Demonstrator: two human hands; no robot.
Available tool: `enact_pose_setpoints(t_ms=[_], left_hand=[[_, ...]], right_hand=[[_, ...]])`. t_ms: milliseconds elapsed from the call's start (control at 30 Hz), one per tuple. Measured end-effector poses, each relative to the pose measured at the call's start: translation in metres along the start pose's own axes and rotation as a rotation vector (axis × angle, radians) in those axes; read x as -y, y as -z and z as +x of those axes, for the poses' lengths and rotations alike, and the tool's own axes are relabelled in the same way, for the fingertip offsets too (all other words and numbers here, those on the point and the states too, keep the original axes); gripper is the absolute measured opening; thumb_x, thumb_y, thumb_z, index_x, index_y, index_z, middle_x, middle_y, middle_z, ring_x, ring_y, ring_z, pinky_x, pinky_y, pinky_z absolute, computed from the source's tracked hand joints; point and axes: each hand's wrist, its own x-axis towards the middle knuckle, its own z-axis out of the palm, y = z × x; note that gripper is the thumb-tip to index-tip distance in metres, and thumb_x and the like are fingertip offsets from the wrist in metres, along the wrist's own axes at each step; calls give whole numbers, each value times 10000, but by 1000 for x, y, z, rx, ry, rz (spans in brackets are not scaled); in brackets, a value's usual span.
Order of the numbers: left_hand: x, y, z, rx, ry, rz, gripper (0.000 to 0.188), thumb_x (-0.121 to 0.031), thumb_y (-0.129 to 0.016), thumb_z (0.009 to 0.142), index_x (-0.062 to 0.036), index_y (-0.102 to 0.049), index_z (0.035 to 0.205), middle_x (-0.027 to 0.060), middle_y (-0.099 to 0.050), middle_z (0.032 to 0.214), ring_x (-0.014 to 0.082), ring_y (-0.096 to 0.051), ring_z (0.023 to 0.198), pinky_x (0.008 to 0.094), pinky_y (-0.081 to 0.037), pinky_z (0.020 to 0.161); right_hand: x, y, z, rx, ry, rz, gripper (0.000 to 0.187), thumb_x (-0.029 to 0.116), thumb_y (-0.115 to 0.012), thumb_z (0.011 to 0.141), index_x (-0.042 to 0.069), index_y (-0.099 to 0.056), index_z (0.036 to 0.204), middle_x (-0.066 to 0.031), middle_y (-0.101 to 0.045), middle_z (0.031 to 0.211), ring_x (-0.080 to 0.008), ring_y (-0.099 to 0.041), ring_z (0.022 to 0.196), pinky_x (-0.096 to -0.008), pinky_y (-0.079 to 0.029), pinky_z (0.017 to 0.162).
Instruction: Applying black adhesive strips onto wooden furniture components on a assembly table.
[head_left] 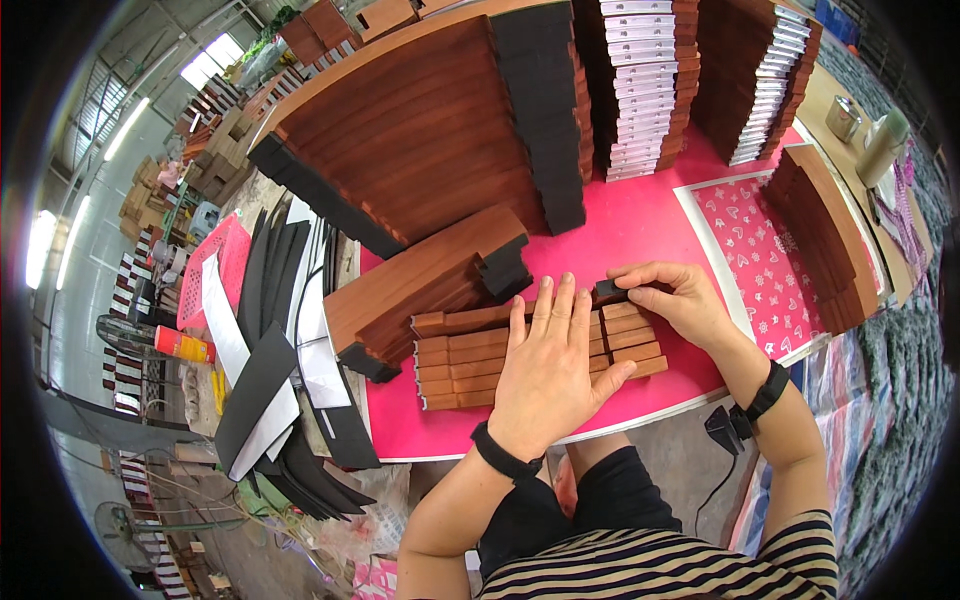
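Note:
A row of curved reddish-brown wooden pieces (455,368) lies side by side on the pink table cover. My left hand (548,365) rests flat across them, fingers stretched out and holding nothing. At the right end of the farthest piece, my right hand (690,300) pinches a small black strip (607,291) between thumb and fingertips; the strip looks like foam and touches the wood. Just beyond my left hand stands a short stack of curved wooden pieces (430,275) with black-covered ends.
Tall stacks of curved wood (400,130) with black ends stand at the back, beside stacks with white end strips (640,90). Black and white strips (265,385) overhang the left edge. Another curved stack (825,235) stands on patterned paper at right. A bottle (882,145) stands farther off.

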Motion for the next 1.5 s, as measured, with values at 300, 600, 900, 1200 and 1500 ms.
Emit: enact_pose_setpoints(t_ms=[300, 600, 900, 1200, 1500], left_hand=[[0, 0, 0, 4, 1, 3, 898, -628, -518, 916, 94, -391, 1434, 281, -392, 1489, 401, -340, 1422, 562, -221, 1168], [-1, 0, 0, 4, 2, 8, 892, -623, -520, 918, 92, -393, 1435, 278, -392, 1491, 400, -346, 1420, 559, -232, 1165], [-4, 0, -3, 10, 6, 24, 883, -625, -509, 923, 85, -399, 1435, 273, -395, 1491, 391, -351, 1420, 558, -232, 1167], [-2, -1, 2, -1, 7, -5, 871, -619, -515, 921, 87, -418, 1421, 275, -397, 1489, 397, -352, 1418, 564, -237, 1162], [-3, -4, -3, -53, 19, -79, 853, -560, -564, 897, 100, -416, 1417, 290, -396, 1485, 426, -340, 1413, 579, -233, 1157]], right_hand=[[0, 1, 0, 3, 7, -27, 196, -30, -626, 900, -22, -719, 1073, -156, -693, 1198, -193, -642, 1124, -318, -494, 992], [3, 2, 1, 27, 10, -42, 194, -18, -619, 912, -13, -725, 1074, -155, -697, 1190, -186, -643, 1115, -314, -497, 980], [-1, 5, 0, 47, -1, 10, 206, -12, -616, 912, -25, -708, 1096, -121, -713, 1139, -168, -646, 1077, -310, -495, 974], [2, 6, 4, 36, -37, -54, 202, -6, -620, 907, -34, -708, 1086, -106, -719, 1120, -155, -648, 1060, -303, -497, 962], [4, 4, 0, 31, 46, -259, 176, -13, -608, 889, -60, -697, 1034, -130, -718, 1088, -186, -656, 1048, -314, -497, 951]])
